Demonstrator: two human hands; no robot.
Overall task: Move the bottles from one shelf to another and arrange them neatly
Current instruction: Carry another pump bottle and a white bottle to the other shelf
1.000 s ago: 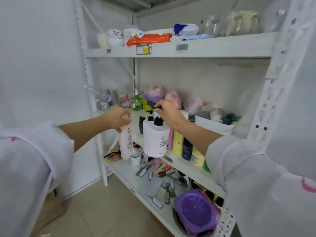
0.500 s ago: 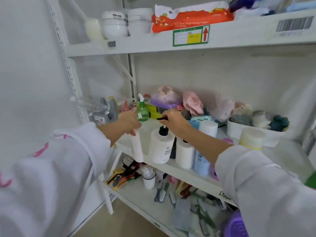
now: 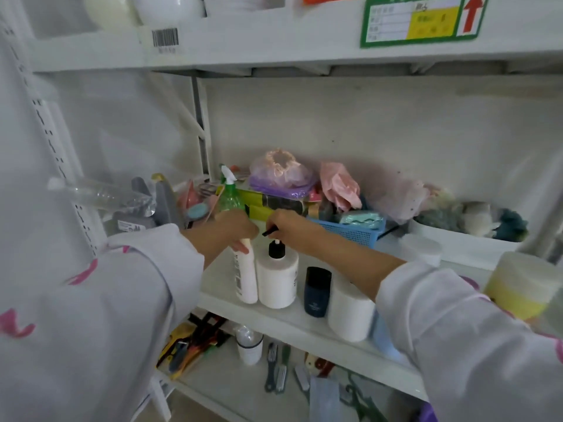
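In the head view, two bottles are seen standing upright and touching at the front of the middle shelf [image 3: 283, 322]: a slim white bottle [image 3: 244, 277], gripped at its top by the left hand [image 3: 233, 231], and a round pump bottle [image 3: 277, 277], whose black pump head is pinched by the right hand [image 3: 291, 228]. A dark bottle [image 3: 317, 291] and a white cylinder [image 3: 350, 312] are already lined up beside them. Placement is judged partly done; a small bottle [image 3: 249, 344] is left on the lower shelf.

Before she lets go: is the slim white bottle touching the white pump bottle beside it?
Touching. The head view shows the slim white bottle standing flush against the white pump bottle, with no gap between their sides.
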